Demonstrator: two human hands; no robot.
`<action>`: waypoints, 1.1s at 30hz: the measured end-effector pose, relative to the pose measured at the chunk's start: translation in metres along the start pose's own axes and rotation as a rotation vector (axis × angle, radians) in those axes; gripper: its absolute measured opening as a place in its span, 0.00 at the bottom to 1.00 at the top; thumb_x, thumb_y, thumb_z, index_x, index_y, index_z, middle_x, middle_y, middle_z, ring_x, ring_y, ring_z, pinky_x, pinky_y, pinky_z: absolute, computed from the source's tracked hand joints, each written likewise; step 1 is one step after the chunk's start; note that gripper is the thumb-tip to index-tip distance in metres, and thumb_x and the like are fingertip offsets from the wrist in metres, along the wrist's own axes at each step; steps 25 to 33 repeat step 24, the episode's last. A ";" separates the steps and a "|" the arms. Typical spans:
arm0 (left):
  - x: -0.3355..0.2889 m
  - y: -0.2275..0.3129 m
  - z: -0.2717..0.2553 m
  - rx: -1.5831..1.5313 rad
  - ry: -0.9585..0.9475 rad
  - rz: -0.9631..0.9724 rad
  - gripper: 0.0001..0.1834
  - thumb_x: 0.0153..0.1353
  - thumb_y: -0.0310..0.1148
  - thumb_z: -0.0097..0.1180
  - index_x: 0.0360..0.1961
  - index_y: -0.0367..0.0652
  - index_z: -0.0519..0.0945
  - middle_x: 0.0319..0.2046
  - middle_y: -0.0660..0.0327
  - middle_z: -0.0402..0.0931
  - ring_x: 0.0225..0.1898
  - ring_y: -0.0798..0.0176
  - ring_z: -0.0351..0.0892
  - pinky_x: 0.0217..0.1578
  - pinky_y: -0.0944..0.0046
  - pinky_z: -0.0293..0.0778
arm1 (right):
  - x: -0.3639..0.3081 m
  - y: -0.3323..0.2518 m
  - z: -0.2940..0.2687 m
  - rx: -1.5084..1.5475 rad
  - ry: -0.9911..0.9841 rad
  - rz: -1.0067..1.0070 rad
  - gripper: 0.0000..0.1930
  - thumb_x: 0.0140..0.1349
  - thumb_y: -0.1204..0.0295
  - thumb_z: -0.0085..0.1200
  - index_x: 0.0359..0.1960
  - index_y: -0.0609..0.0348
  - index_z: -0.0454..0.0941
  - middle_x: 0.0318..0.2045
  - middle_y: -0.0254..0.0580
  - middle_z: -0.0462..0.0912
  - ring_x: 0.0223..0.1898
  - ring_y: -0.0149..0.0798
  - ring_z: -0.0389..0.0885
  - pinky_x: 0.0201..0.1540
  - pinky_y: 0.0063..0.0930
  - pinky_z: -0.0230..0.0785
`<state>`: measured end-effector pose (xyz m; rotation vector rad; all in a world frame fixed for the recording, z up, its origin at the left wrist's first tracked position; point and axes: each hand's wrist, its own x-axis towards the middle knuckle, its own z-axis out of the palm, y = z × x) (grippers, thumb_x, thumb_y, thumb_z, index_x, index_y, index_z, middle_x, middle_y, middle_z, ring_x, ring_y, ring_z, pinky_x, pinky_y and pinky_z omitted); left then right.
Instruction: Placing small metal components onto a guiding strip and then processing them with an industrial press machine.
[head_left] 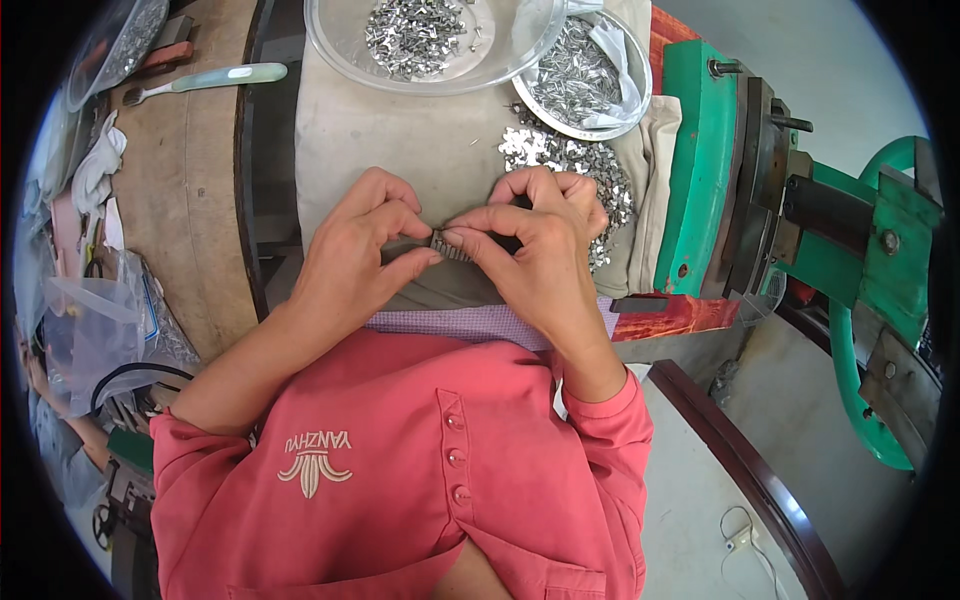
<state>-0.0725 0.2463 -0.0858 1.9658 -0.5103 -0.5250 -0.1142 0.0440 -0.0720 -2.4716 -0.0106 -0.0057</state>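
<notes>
Between my two hands is a small dark metal block with a row of ridges (453, 248), held just above the cloth. My left hand (362, 240) pinches its left end between thumb and fingers. At the other end, my right hand (535, 225) grips it with thumb and forefinger, and the fingertips hide part of it. Just beyond my right hand, a heap of small shiny metal pieces (560, 155) spreads over the beige cloth (400, 130). Whether a loose piece sits in my right fingertips is too small to tell.
A clear plastic bowl (325, 45) of small metal parts stands at the far side, beside a white round dish (640, 85) of thin metal pins. Green machinery (695, 170) borders the right. At left, a toothbrush (230, 76) lies on a wooden board (190, 190).
</notes>
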 end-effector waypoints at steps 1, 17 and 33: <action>0.000 0.001 0.000 0.000 0.000 0.000 0.14 0.49 0.21 0.72 0.35 0.36 0.79 0.43 0.57 0.72 0.41 0.61 0.77 0.40 0.66 0.75 | 0.000 0.001 0.000 -0.007 0.003 -0.006 0.06 0.49 0.63 0.72 0.27 0.45 0.90 0.35 0.26 0.74 0.48 0.42 0.65 0.53 0.43 0.48; 0.001 0.002 0.001 -0.005 0.036 0.027 0.12 0.50 0.22 0.71 0.33 0.34 0.78 0.41 0.57 0.72 0.35 0.58 0.78 0.33 0.63 0.74 | -0.002 0.000 -0.013 -0.034 -0.030 0.040 0.08 0.47 0.63 0.73 0.29 0.45 0.91 0.34 0.23 0.75 0.47 0.38 0.64 0.54 0.37 0.48; 0.002 0.003 0.000 0.004 0.019 0.006 0.13 0.50 0.23 0.71 0.34 0.35 0.78 0.42 0.57 0.72 0.37 0.59 0.78 0.35 0.63 0.75 | -0.005 0.005 -0.021 -0.061 -0.074 0.026 0.06 0.50 0.62 0.71 0.29 0.46 0.91 0.35 0.26 0.75 0.48 0.41 0.65 0.52 0.43 0.47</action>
